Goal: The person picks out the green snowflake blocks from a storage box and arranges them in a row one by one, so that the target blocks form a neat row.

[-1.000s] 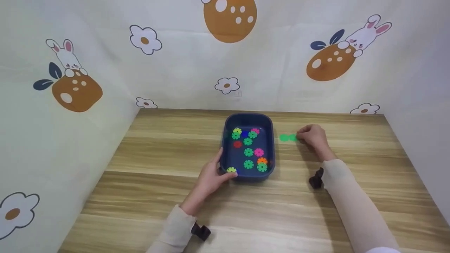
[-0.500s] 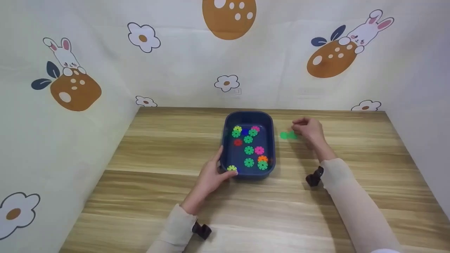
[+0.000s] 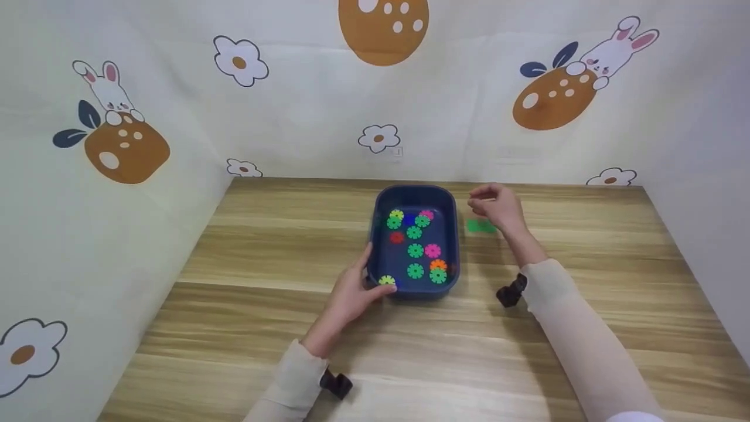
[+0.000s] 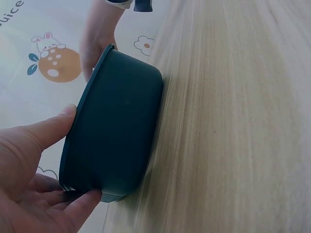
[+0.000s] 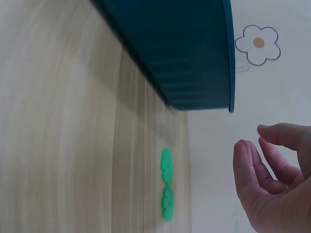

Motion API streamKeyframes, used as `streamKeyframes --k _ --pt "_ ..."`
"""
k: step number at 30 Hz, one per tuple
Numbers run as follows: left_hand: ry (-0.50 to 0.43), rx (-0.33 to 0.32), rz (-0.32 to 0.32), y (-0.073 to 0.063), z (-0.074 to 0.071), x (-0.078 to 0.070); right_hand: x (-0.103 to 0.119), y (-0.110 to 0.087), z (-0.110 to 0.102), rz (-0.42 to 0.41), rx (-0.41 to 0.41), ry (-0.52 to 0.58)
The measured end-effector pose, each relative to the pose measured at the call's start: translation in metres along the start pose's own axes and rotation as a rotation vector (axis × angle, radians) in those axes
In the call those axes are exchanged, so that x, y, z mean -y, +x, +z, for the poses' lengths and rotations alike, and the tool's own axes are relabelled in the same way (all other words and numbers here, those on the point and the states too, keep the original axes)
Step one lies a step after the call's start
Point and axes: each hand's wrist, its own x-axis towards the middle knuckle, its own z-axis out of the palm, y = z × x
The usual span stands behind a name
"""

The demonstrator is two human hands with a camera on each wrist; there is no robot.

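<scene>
Left hand [image 3: 350,294] clamped on the near-left corner of the blue tray [image 3: 394,258], thumb at its rim; right hand [image 3: 499,208] raised, fingers curved, thumb and fingertips apart, near two touching green discs [image 3: 480,226] lying just right of the tray

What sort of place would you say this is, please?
Probably a small screened-off tabletop corner, perhaps for play or filming: rabbit-and-flower-patterned backdrop walls surround a wood-grain table, on which stands a dark blue tub of colourful toy discs.
</scene>
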Motion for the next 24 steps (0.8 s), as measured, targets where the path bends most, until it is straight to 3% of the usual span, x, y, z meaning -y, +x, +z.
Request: streamKeyframes --k 8,15,24 --pt "-0.007 0.008 -0.012 0.000 0.000 0.000 0.012 0.001 0.016 -0.063 0.002 0.015" --pt "0.022 -0.010 0.049 0.000 -0.001 0.003 0.024 -0.002 0.034 -0.080 0.028 0.065" --pt "0.013 0.000 0.040 0.000 0.000 0.003 0.032 -0.008 0.058 -0.129 0.034 -0.004"
